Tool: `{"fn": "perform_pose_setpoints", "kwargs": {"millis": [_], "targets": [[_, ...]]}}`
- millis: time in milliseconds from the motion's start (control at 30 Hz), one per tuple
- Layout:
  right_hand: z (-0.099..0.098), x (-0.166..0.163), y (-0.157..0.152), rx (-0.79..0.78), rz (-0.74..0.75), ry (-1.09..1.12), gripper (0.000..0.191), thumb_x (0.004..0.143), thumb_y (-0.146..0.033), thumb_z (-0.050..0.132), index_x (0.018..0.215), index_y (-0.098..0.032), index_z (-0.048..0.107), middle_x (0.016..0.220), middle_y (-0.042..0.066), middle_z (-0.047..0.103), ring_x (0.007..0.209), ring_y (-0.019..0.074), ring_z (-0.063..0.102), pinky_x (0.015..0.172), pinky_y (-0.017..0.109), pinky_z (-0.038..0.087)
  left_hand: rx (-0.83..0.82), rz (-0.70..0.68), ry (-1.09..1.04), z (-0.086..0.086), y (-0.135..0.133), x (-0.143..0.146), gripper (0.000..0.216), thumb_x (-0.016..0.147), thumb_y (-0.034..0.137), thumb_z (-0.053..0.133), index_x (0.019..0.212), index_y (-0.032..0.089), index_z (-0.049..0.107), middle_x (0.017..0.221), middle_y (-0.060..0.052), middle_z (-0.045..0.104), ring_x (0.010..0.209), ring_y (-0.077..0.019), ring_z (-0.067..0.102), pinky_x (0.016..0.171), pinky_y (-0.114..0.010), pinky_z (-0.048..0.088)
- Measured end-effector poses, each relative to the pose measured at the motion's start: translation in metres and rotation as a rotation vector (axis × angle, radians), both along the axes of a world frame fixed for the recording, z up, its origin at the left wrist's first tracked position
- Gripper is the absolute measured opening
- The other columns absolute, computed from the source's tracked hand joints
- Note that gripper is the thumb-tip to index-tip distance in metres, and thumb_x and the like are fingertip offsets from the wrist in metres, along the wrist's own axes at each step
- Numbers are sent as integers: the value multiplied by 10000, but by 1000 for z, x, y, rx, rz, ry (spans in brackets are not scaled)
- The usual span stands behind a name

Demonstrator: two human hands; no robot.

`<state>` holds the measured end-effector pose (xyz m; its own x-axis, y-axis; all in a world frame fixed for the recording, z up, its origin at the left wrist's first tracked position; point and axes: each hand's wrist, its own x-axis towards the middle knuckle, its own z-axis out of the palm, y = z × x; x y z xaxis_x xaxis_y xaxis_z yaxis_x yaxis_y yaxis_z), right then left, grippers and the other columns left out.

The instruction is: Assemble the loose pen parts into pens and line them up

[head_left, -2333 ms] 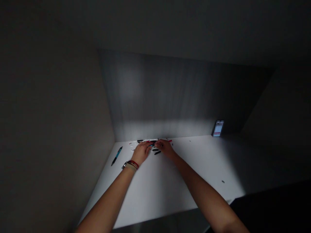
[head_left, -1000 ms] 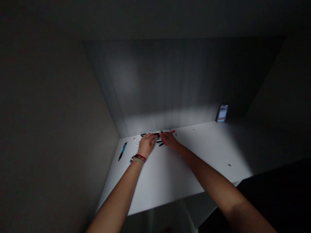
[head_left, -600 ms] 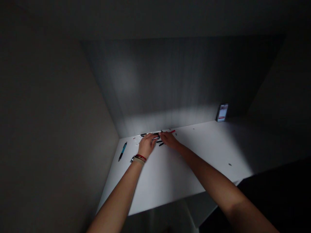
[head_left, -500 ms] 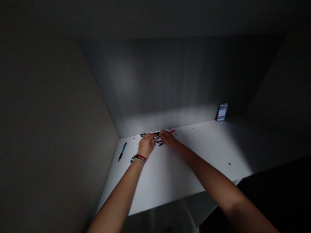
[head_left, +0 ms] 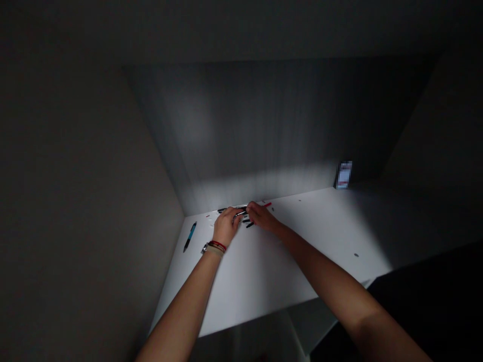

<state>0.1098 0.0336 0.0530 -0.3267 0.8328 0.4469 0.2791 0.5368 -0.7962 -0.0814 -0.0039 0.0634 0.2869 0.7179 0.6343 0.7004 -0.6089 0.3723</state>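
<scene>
My left hand [head_left: 225, 226] and my right hand [head_left: 260, 214] meet near the back of the white desk, fingers closed. Between them is a slim, shiny pen [head_left: 240, 213], pinched at either end; its finer details are too small to make out. Just below the right fingers lie black pen parts [head_left: 249, 224]. More dark pieces [head_left: 222, 210] lie behind the left hand, partly covered by it. A red stick-like piece [head_left: 267, 204] pokes out beyond the right hand.
A blue and black pen [head_left: 190, 237] lies at the desk's left. A phone with a lit screen [head_left: 343, 175] leans on the back panel [head_left: 241, 125]. One small dark piece [head_left: 356, 255] rests on the desk [head_left: 241, 296] at right. A wall borders the left side.
Both hands stay in nearly the same place around the pen, with only slight shifts of the fingers. Everything else on the desk stays put.
</scene>
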Motion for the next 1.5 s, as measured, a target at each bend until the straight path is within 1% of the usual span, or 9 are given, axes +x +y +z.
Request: {"fn": "perform_pose_setpoints", "kwargs": {"millis": [267,467,633,733,900,1033,1233,1400,1500], "targets": [[0,-4,1,8,-56,-167,426,1034,-443,401,697,-205,504,489,-37,522,475,109,493,536,227,385,13,0,29,-2,0,1,224,988,254,550,1130,213,719,1080,-66,723,1023,-220,660,927,-329,516],[-6,-4,5,-58,-29,-116,503,1032,-517,356,687,-194,530,456,-33,515,425,104,490,500,223,396,-4,47,26,-1,-1,-1,243,1000,292,538,1147,224,719,1135,-67,738,1045,-218,680,922,-308,516],[-5,-8,6,87,-65,-65,355,941,-473,543,729,-189,569,638,-17,581,611,122,544,594,231,433,-91,121,-15,0,-3,1,281,999,360,556,1230,245,668,1137,-52,761,990,-201,711,866,-272,516],[-4,-11,8,66,-56,6,353,884,-485,598,694,-188,575,660,-7,576,656,139,564,610,241,466,-152,133,-20,2,-6,4,343,982,401,586,1293,259,618,1083,-44,772,931,-197,724,793,-258,508],[3,-8,12,-177,-101,409,371,836,-569,625,914,-206,616,800,30,709,695,180,677,604,286,562,-231,107,-3,4,-10,8,418,993,437,549,1377,272,537,975,-27,779,800,-191,720,692,-256,471],[14,5,13,-234,-185,641,567,755,-614,718,1134,-213,585,864,45,752,634,183,701,571,315,592,-239,207,-18,5,-9,7,382,1024,409,468,1359,248,552,942,-50,773,851,-208,718,681,-262,452],[19,13,10,-209,-194,689,612,694,-630,780,1082,-187,613,836,52,760,598,175,698,555,314,607,-241,219,-56,3,-7,5,339,1019,401,462,1275,243,619,876,-50,764,827,-200,708,679,-259,441],[18,10,9,-206,-183,698,670,758,-533,750,1292,-204,517,867,37,769,587,174,700,572,329,621,-236,155,-80,-1,-4,4,317,1014,402,461,1167,237,684,829,-44,756,762,-189,689,661,-256,432],[13,6,11,-250,-174,661,616,770,-481,735,1281,-218,512,851,26,767,600,184,711,562,319,616,-245,67,-94,0,-4,6,336,1011,420,464,1152,224,698,843,-42,755,732,-175,675,650,-250,432]]}}
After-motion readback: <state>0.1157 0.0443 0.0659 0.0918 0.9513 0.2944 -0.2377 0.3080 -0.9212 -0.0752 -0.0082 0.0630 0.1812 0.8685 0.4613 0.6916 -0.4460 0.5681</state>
